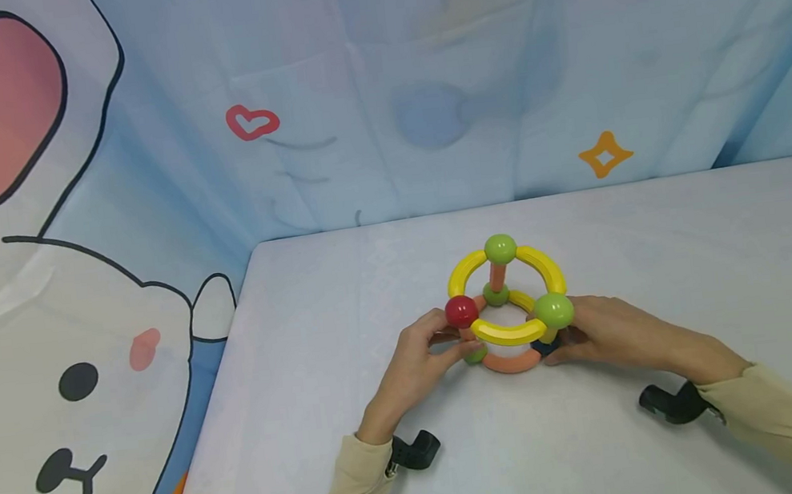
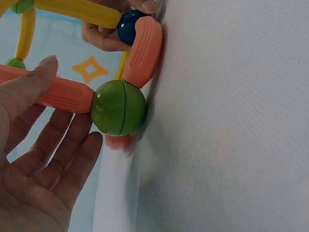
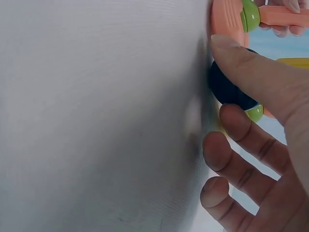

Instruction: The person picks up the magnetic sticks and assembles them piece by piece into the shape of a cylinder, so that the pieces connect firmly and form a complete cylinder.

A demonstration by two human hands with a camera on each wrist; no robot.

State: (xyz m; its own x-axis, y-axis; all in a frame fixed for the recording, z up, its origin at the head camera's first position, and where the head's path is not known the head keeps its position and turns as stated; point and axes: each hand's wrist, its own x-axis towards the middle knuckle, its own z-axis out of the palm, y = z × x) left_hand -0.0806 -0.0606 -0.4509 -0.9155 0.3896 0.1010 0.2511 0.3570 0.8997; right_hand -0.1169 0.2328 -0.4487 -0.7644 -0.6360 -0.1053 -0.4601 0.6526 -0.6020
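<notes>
A frame of magnetic building rods and balls stands on the table between both hands. Its upper ring has curved yellow rods (image 1: pixel 510 335), a red ball (image 1: pixel 462 312) and two green balls. Below lies a second ring of orange and yellow curved rods. My left hand (image 1: pixel 418 359) grips the left upright orange rod (image 2: pixel 67 93), thumb on one side and fingers on the other, just above a lower green ball (image 2: pixel 118 107). At the lower right, my right hand (image 1: pixel 604 331) pinches the dark blue ball (image 3: pixel 229 87) between thumb and index finger, its other fingers loosely bent.
The frame rests on a white-covered table (image 1: pixel 293 370). Behind it hangs a light blue printed curtain (image 1: pixel 354 122), and a large cartoon animal print (image 1: pixel 119 437) covers the left side. Each wrist wears a black camera (image 1: pixel 417 449).
</notes>
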